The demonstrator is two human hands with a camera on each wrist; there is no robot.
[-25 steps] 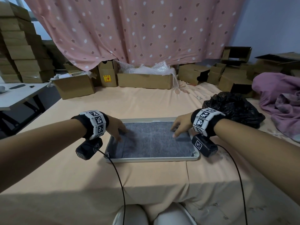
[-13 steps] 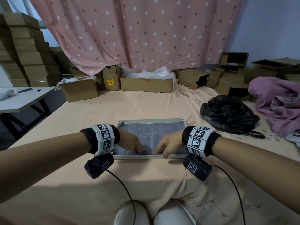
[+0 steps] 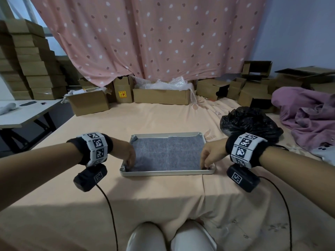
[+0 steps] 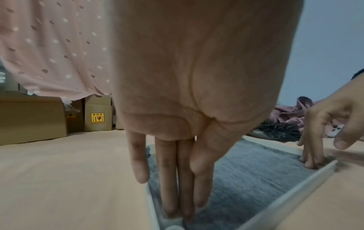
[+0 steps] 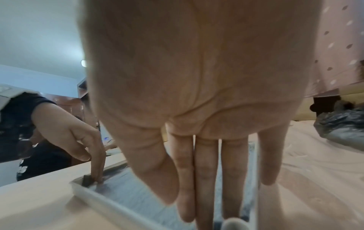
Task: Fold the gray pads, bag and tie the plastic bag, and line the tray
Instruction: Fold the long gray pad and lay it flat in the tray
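Observation:
A pale shallow tray (image 3: 168, 173) lies on the peach bedsheet, and a gray pad (image 3: 168, 153) covers its floor. My left hand (image 3: 129, 163) presses straight fingers into the tray's near left corner, seen close in the left wrist view, left hand (image 4: 177, 202) on the gray pad (image 4: 256, 171). My right hand (image 3: 205, 163) presses straight fingers into the near right corner, as the right wrist view shows with the right hand (image 5: 204, 210) beside the tray (image 5: 102, 200) rim. A full black plastic bag (image 3: 248, 122) sits just right of the tray.
Cardboard boxes (image 3: 161, 96) line the far edge under a pink dotted curtain (image 3: 150, 38). A purple cloth heap (image 3: 308, 116) lies at the far right. A white table (image 3: 23, 111) stands left of the bed. Wrist camera cables hang over the near edge.
Both hands slid apart along the tray's near edge, from its middle out to the near left and near right corners, pressing the pad down.

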